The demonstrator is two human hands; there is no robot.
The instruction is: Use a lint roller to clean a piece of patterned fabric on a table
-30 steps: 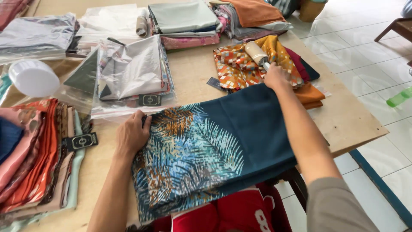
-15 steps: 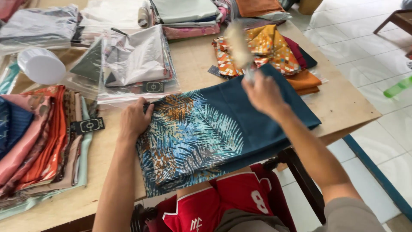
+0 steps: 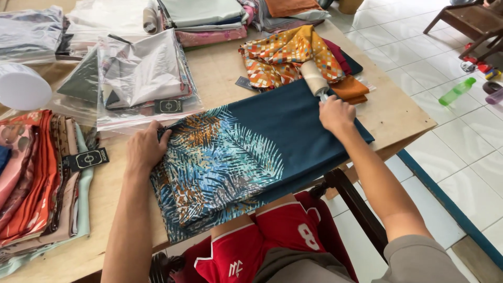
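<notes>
Wooden surface [image 3: 403, 118], near edge: one folded dark-teal cloth [image 3: 251, 152] with a palm-leaf print, overhanging toward the person. Left hand [image 3: 145, 149] lies flat with spread fingers on its left edge; right hand [image 3: 336, 112] is clenched on one lint roller [image 3: 314, 77] at its far right corner. Beyond: one patterned orange cloth [image 3: 285, 55], two bagged garments [image 3: 141, 73].

My left hand [image 3: 145, 149] presses flat on the folded teal leaf-print scarf [image 3: 251, 157] lying on the wooden surface [image 3: 403, 118]. My right hand [image 3: 335, 112] grips a lint roller [image 3: 313, 77] at the scarf's far edge, beside an orange patterned cloth [image 3: 283, 55].
</notes>
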